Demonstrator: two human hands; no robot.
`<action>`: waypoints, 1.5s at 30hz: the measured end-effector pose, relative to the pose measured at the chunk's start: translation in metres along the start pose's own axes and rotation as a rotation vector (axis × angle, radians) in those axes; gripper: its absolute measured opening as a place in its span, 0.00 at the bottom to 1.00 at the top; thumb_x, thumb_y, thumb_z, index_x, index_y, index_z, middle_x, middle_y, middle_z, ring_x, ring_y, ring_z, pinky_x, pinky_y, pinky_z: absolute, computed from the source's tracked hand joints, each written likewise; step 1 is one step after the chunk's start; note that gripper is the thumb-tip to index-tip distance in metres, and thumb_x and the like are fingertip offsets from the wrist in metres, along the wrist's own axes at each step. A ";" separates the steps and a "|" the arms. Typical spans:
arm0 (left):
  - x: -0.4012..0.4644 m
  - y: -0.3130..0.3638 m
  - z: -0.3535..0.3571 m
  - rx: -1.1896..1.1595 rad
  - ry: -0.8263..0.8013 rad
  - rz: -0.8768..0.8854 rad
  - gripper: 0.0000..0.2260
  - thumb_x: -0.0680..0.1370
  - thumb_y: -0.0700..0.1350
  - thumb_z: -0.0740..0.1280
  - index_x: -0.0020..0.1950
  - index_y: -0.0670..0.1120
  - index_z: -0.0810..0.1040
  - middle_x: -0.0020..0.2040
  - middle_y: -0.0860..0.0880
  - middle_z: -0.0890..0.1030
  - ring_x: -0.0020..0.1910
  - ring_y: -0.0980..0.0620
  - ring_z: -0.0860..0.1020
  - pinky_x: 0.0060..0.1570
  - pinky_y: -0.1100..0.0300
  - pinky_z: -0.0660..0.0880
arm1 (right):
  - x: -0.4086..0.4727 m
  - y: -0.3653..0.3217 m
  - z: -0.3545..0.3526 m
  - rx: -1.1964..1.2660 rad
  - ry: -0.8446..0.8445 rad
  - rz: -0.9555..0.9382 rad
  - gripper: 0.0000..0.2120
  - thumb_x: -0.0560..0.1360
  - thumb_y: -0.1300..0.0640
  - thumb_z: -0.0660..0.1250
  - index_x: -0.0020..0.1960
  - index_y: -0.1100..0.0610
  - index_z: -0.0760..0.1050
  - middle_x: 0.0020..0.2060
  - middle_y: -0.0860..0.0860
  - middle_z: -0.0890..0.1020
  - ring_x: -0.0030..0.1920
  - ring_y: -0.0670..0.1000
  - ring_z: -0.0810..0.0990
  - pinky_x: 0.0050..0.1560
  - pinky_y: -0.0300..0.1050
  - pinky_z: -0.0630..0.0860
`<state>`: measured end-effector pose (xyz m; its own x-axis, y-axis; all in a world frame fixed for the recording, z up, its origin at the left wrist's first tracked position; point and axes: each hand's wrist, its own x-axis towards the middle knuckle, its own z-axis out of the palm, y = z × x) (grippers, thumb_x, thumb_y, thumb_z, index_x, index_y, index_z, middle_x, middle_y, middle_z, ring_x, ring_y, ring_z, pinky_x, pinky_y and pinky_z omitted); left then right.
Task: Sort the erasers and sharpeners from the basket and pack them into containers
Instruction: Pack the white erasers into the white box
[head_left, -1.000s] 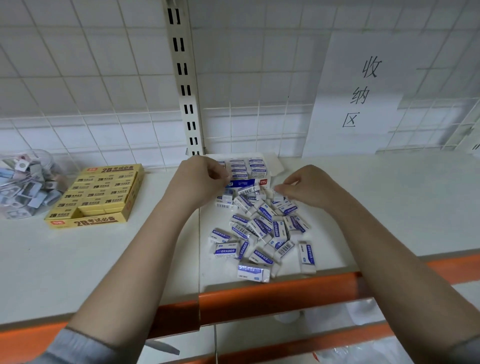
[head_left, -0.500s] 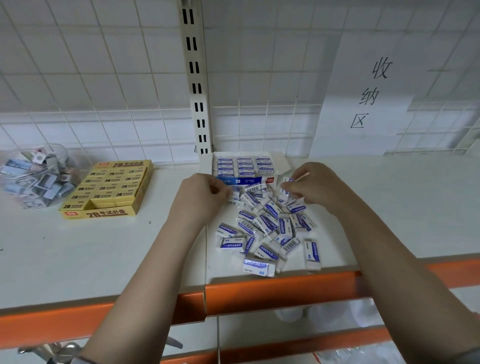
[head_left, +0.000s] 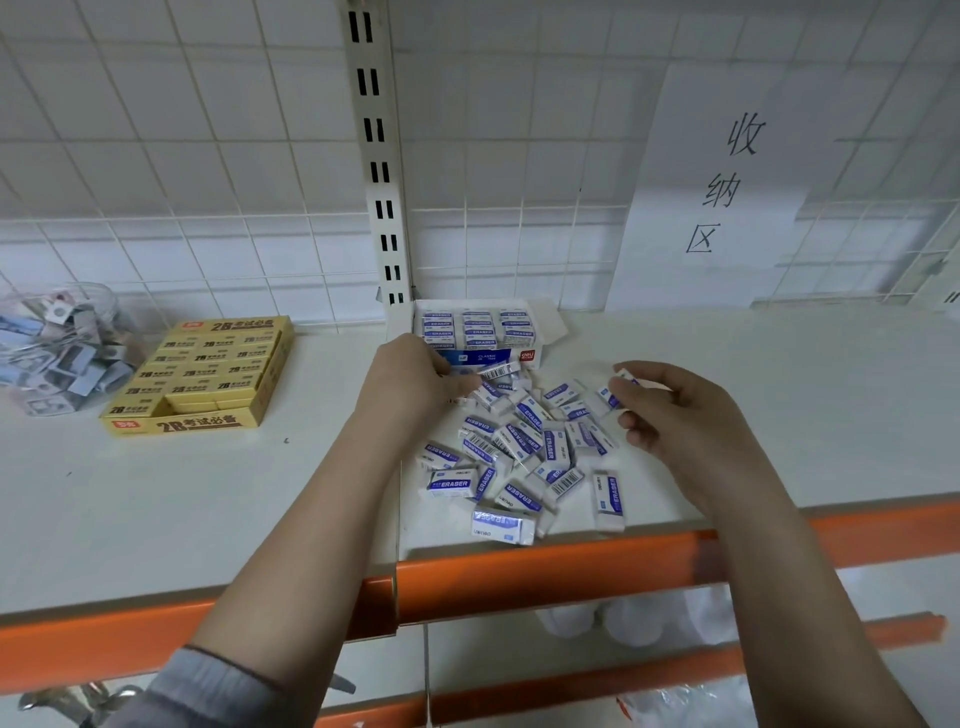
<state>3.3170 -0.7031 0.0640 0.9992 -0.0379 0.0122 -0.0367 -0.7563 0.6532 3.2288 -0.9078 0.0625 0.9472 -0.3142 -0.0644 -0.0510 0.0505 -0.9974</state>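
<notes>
**Erasers in both hands, box just behind the pile**

The loose erasers lie heaped on the shelf, directly in front of the open eraser box. The left hand pinches a barcoded eraser at the box's front edge, long axis running left-right; its fingers are curled. The right hand pinches another eraser, farther right. The left is nearer the box, so it likely places first.
</notes>
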 end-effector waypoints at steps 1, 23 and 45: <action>-0.001 -0.001 -0.002 -0.014 0.008 0.000 0.10 0.71 0.51 0.73 0.44 0.45 0.83 0.39 0.44 0.80 0.31 0.56 0.71 0.31 0.66 0.66 | -0.002 0.000 0.000 0.018 -0.012 -0.001 0.06 0.73 0.63 0.69 0.49 0.55 0.79 0.28 0.49 0.80 0.28 0.42 0.77 0.31 0.34 0.75; -0.069 -0.035 -0.024 -0.303 0.150 0.127 0.10 0.73 0.42 0.71 0.52 0.52 0.82 0.30 0.55 0.72 0.25 0.63 0.69 0.29 0.76 0.64 | -0.009 -0.005 0.024 -0.214 -0.245 -0.151 0.13 0.73 0.64 0.70 0.52 0.48 0.79 0.41 0.49 0.86 0.44 0.48 0.85 0.50 0.44 0.80; -0.070 -0.030 -0.035 -0.381 0.182 0.117 0.09 0.72 0.43 0.72 0.49 0.56 0.81 0.34 0.45 0.78 0.25 0.60 0.68 0.26 0.74 0.63 | 0.122 -0.035 0.063 -1.102 -0.303 -0.369 0.16 0.66 0.56 0.78 0.52 0.60 0.82 0.43 0.53 0.82 0.43 0.49 0.78 0.37 0.31 0.68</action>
<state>3.2482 -0.6545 0.0700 0.9763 0.0323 0.2141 -0.1760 -0.4572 0.8718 3.3664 -0.8878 0.0911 0.9901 0.1043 0.0936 0.1357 -0.8803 -0.4546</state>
